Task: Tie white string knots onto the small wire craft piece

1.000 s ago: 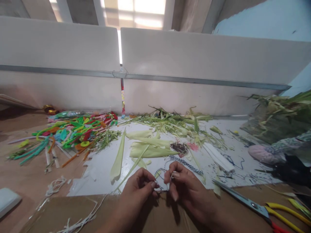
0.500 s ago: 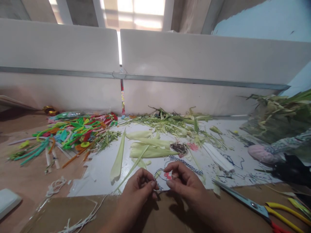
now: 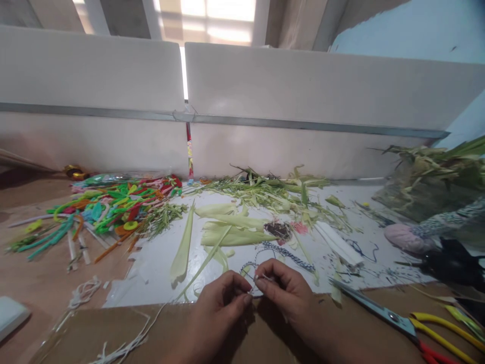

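Note:
My left hand (image 3: 227, 301) and my right hand (image 3: 282, 288) are close together over the table's front part, each with thumb and fingers pinched. A thin pale strand shows at the fingertips; both hands hold the blue-and-white cord (image 3: 290, 256) end there, as far as I can see. The cord curves behind the hands and lies on the white sheet (image 3: 155, 268). Just beyond are pale green corn husks (image 3: 237, 236) and a dark, tangled clump (image 3: 279, 230). The fingers hide most of what they grip.
Scissors (image 3: 382, 311) with yellow and red handles lie at right. Colourful pipe cleaners (image 3: 117, 202) are heaped at left, shredded husk (image 3: 261, 189) at the back. White string (image 3: 125, 349) lies front left. A bag of husks (image 3: 428, 187) and a pink-ended patterned object (image 3: 405, 236) stand at right.
Both hands have drawn closer together, their fingertips now almost meeting. The open cord loop between them has shrunk from view, and the right fingers have closed more tightly.

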Demonstrator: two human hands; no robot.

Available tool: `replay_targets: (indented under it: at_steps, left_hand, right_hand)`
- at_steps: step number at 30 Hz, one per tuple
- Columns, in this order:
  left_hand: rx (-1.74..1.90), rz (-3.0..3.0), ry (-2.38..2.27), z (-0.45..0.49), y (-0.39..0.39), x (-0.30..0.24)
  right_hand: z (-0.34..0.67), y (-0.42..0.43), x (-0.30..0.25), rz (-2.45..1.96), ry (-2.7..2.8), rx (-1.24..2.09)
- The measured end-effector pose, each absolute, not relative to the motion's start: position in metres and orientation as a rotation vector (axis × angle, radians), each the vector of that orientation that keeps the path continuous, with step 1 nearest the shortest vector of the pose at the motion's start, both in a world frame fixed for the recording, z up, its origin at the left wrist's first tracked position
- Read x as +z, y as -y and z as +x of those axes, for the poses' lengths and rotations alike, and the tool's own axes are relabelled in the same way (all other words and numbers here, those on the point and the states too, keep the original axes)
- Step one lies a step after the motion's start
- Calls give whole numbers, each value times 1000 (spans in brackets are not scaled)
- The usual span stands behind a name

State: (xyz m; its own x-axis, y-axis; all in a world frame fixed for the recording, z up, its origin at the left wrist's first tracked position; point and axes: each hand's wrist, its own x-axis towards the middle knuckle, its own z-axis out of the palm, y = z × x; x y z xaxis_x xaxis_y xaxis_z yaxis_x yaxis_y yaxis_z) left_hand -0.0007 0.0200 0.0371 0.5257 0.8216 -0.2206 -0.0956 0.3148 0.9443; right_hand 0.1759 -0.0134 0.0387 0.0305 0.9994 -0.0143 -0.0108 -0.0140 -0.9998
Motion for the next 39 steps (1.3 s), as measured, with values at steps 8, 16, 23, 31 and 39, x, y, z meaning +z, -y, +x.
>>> replay_targets:
  at_steps: [8, 16, 23, 31, 39]
  left_hand:
    - [652, 1112, -873, -2, -21, 36]
    - [686, 1080, -878, -1, -24, 41]
    - [734, 1091, -881, -1, -25, 42]
    - [690, 1086, -899, 0, -22, 38]
    - [693, 1100, -923, 0, -23, 46]
  right_hand:
    - [178, 5, 37, -1161, 972, 1201]
    - [178, 4, 29, -1137, 971, 1332]
    - [174, 10, 32, -1222, 1146, 1336]
    - [170, 11, 39, -1225, 1108, 1348]
    - [174, 11, 36, -1352, 1211, 1259]
